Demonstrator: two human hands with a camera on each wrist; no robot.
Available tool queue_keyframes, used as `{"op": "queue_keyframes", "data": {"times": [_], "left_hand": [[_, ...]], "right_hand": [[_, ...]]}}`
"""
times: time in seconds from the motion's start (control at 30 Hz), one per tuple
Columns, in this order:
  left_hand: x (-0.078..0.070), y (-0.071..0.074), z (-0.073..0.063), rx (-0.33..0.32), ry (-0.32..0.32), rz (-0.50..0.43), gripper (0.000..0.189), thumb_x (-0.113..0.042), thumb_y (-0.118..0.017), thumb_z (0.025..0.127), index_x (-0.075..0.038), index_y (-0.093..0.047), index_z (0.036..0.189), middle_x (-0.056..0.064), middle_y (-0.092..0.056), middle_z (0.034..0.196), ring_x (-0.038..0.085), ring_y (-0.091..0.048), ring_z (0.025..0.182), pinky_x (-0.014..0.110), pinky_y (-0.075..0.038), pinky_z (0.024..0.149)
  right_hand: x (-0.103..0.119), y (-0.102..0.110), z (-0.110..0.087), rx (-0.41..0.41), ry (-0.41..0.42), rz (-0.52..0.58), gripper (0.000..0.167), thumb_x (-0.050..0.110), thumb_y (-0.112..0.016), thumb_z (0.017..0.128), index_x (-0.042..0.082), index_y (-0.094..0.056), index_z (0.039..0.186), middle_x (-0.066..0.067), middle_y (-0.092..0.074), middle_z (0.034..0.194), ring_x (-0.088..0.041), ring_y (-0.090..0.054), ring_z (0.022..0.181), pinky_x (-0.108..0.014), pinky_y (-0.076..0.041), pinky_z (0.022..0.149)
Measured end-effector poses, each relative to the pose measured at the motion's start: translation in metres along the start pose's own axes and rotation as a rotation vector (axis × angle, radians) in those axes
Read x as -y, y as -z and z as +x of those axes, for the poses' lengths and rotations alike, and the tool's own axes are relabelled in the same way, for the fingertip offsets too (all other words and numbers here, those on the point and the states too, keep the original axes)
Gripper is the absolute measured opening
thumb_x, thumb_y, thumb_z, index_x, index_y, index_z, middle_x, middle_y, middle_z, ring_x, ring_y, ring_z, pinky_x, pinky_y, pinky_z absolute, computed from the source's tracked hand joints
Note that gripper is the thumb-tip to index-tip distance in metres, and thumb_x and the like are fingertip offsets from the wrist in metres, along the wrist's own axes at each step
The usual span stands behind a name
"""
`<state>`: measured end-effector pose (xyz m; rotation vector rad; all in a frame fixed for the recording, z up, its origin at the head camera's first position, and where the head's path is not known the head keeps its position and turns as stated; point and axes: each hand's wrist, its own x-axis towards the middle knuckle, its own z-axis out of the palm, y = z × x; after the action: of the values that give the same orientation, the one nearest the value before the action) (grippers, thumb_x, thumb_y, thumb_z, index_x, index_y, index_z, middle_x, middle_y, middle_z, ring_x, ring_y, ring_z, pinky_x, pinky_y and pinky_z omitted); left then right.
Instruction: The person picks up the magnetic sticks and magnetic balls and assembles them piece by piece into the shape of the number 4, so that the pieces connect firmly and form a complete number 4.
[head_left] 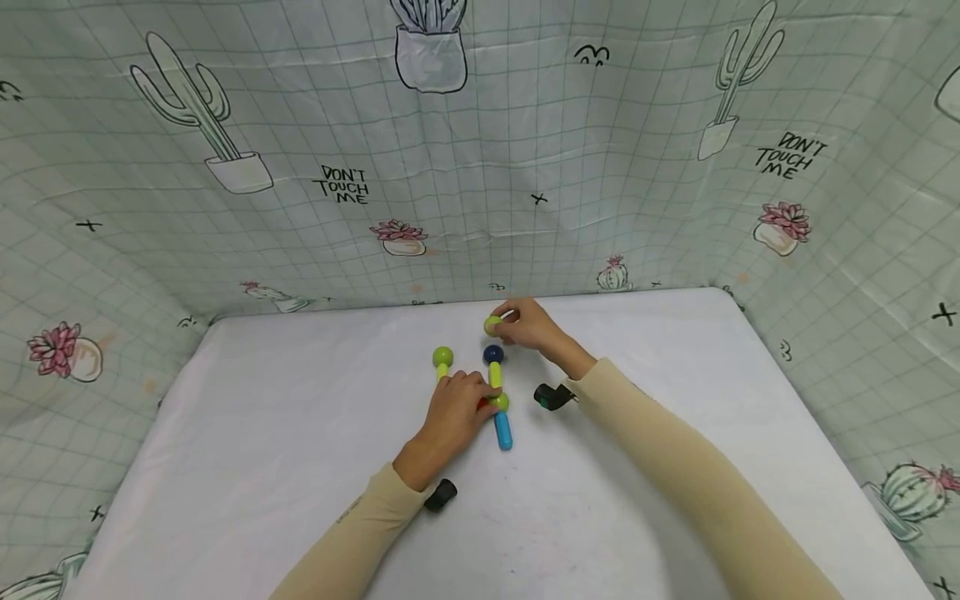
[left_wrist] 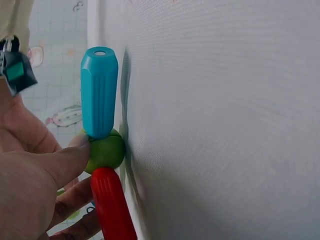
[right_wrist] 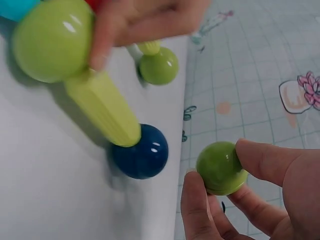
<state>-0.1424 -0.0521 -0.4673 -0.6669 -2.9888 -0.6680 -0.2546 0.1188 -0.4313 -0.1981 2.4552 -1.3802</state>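
Observation:
My right hand [head_left: 528, 325] pinches a loose green ball [right_wrist: 220, 167] between thumb and fingers, held beyond a dark blue ball [right_wrist: 141, 152] and apart from it. A yellow-green rod [right_wrist: 105, 110] joins the dark blue ball to another green ball [left_wrist: 106, 151]. My left hand [head_left: 453, 408] grips that second green ball, its thumb pressed on the side. A light blue rod [left_wrist: 99, 92] and a red rod [left_wrist: 113, 202] also meet at this ball. On the far side of the left hand, a third green ball [head_left: 443, 357] tops another yellow-green rod [head_left: 442, 372], partly hidden by the hand.
The pieces lie on a white-covered table [head_left: 300, 433]. A patterned cloth [head_left: 480, 167] rises behind and beside it. Small dark wrist cameras show beside the left sleeve [head_left: 441, 495] and the right sleeve [head_left: 553, 397].

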Motion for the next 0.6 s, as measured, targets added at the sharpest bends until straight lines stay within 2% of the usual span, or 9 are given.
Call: {"op": "queue_keyframes", "data": {"times": [0.23,0.6], "left_hand": [[0.0,0.0,-0.001,-0.019,-0.012,0.002,0.028,-0.022,-0.084,0.091,-0.012,-0.083,0.117,0.002,-0.071,0.098,0.021,-0.06,0.092,0.036,-0.043,0.081],[-0.001,0.0,0.0,-0.019,-0.015,0.008,0.027,-0.022,-0.084,0.092,-0.012,-0.083,0.117,0.003,-0.072,0.101,0.022,-0.061,0.094,0.038,-0.045,0.083]], "right_hand": [[-0.014,0.0,-0.025,0.017,0.0,0.042,0.036,0.015,-0.069,0.103,-0.005,-0.065,0.133,-0.022,-0.064,0.122,-0.033,-0.075,0.101,-0.041,-0.061,0.091],[-0.032,0.001,-0.069,0.03,0.022,0.071,0.033,0.013,-0.07,0.102,-0.005,-0.066,0.131,-0.021,-0.066,0.118,-0.033,-0.074,0.101,-0.042,-0.062,0.089]]}}
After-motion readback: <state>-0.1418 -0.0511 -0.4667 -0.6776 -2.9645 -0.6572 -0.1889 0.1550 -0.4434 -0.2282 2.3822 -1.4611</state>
